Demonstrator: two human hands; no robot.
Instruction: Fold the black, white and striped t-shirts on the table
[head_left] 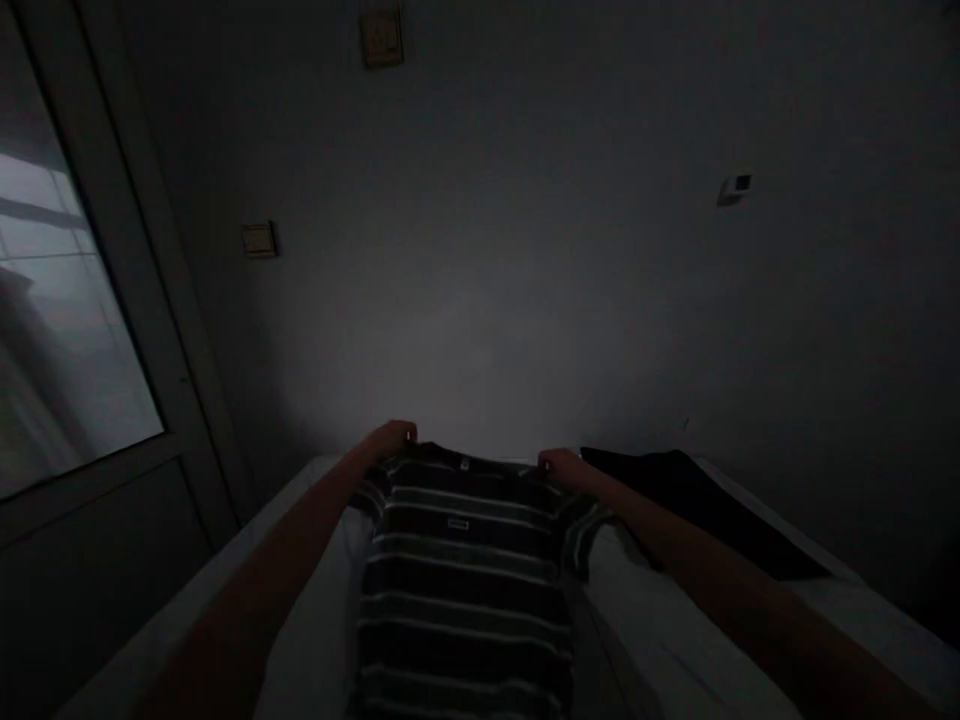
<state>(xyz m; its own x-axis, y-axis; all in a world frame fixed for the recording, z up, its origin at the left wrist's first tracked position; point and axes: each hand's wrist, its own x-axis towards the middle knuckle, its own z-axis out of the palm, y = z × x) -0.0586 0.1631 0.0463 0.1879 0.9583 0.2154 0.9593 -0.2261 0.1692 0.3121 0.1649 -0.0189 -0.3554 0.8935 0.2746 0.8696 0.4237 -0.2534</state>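
Note:
A dark striped T-shirt [465,580] with pale lines and a small chest label is stretched out in front of me, its collar at the far end. My left hand [391,437] pinches the shirt at its left shoulder. At the opposite shoulder, my right hand [561,466] grips the fabric with closed fingers. Both short sleeves hang outward beneath my forearms. The lower hem runs out of view at the bottom.
A pale-covered bed or table [307,620] lies under the shirt, against a grey wall [480,250]. Folded black cloth [697,510] rests at the right. A door with a glass pane [67,330] stands at the left. Switch plates [259,240] are on the wall.

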